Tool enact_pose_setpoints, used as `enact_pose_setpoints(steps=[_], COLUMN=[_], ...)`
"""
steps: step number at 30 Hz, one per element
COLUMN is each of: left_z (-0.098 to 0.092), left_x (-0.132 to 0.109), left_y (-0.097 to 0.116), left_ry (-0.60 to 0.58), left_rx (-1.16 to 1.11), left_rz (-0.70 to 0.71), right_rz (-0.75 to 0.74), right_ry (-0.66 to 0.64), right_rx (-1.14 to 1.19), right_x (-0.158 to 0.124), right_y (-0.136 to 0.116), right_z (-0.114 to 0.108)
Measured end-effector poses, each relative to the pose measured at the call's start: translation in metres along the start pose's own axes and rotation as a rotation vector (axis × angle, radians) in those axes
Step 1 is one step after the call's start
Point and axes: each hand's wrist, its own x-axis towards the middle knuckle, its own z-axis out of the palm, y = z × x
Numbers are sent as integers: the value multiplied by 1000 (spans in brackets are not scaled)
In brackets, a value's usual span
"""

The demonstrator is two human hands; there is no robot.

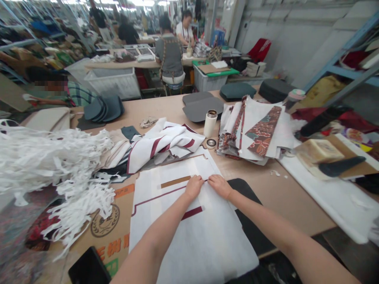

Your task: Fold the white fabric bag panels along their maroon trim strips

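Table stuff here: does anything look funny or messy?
Yes, the white fringed strips sprawl in a tangled heap at the left of the table, while the dark grey cut pieces beyond them lie neatly stacked.

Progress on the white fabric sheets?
Looks done: a bunched white piece with maroon stripes lies set aside. In hand: the left hand and right hand press on a flat white sheet with a tan strip on it. Left: the patterned fabric pile and grey cut panels sit untouched; exact amount remaining can't be told.
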Motion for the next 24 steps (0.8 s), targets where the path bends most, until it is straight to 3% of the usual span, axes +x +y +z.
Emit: enact_pose_setpoints(steps=[5,12,21,24], left_z=[-5,-12,-14,-15], left_x=[-7,-23,-35,-38], left_y=[1,-5,-19,-20], left_ry=[-24,-27,42,48], left_rx=[34,32,-173,-170], left_rz=[6,-24,-220,-210], right_rz=[197,142,305,293], right_ry=[-106,-185,-105,-102], right_rx=[-15,-41,140,140], right_x=[5,9,21,20], right_y=[-19,-32,-45,-48], right_z=[-11,-17,-8,-6])
